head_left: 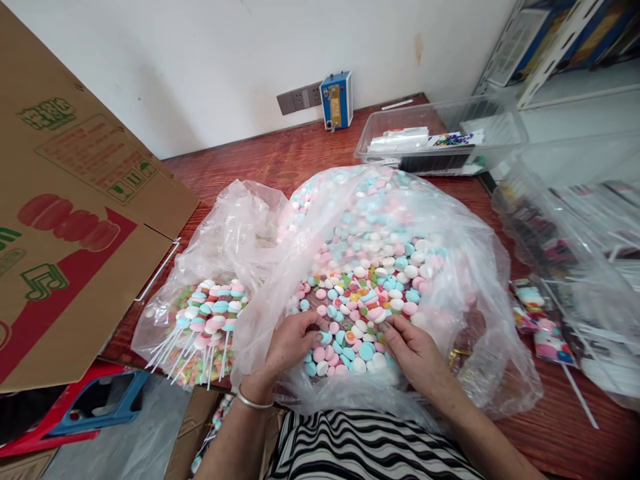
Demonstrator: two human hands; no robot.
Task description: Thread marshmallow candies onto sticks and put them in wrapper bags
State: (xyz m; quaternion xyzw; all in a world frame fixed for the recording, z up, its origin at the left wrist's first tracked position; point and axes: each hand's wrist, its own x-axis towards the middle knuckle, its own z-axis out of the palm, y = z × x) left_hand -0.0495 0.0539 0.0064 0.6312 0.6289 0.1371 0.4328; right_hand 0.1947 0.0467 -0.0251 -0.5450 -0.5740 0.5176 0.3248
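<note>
Inside the large clear plastic bag point(475, 267), near centre, a pink-and-white candy point(376, 314) lies just left of the right hand's fingertips, long side roughly left-right, farther from the left hand point(293, 341). The right hand point(416, 348) has thumb and forefinger drawn close; the left curls among loose candies point(366, 351); neither grip can be told. Two hands, one cardboard box point(100, 167), countless candies.

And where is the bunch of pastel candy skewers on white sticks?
In the head view, the bunch lies left of centre, between the brown cardboard box and the bare left hand.
</note>
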